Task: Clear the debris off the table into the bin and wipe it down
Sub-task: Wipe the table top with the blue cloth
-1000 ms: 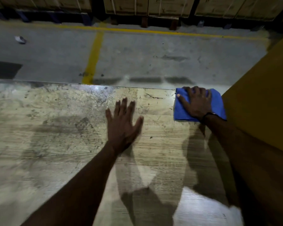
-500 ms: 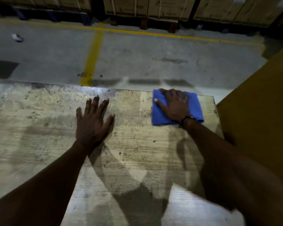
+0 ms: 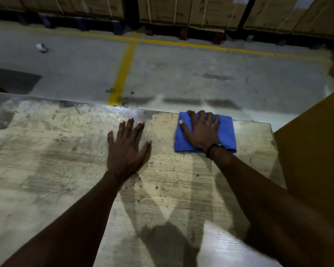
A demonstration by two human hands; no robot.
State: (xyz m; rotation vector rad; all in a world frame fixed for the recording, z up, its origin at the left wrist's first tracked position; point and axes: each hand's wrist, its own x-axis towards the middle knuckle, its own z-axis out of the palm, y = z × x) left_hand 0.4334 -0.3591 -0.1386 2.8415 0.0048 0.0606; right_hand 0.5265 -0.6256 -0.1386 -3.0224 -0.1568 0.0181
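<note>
Blue cloth [image 3: 225, 132] under our flat, spread right hand [image 3: 202, 131] has slid back rightward along the table [image 3: 46, 170] edge; left hand [image 3: 126, 149] stays spread, bracing. Wiping continues.

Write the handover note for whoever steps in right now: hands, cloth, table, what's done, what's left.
Left hand: flat on the table, fingers spread, holding nothing.
Right hand: pressed flat on the folded blue cloth near the table's far right corner.
Done: no large debris in view on the table; wiping is under way.
Left: dark specks and smudges across the surface, mostly middle and left. No bin in view.
</note>
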